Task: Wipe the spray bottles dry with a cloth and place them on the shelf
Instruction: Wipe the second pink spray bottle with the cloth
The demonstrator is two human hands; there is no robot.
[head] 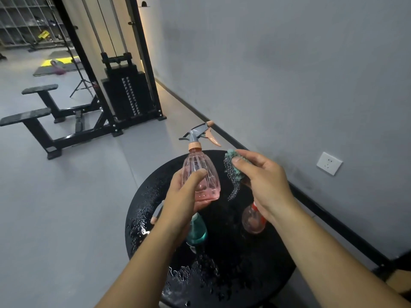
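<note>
My left hand (182,196) grips a clear pink spray bottle (203,174) with a grey and peach trigger head, held upright above a round black table (222,274). Just right of the bottle, my right hand (264,178) pinches a bunched green and checked cloth (233,172), which hangs apart from the bottle. On the wet table stand a teal spray bottle (196,232), partly hidden under my left wrist, and a pink bottle with a red collar (252,221), partly hidden behind my right hand.
Water drops cover the black table's left and front parts. A grey wall with a white socket (329,163) runs along the right. A black weight machine (126,94) and benches (33,116) stand on the grey floor to the left. No shelf for the bottles shows nearby.
</note>
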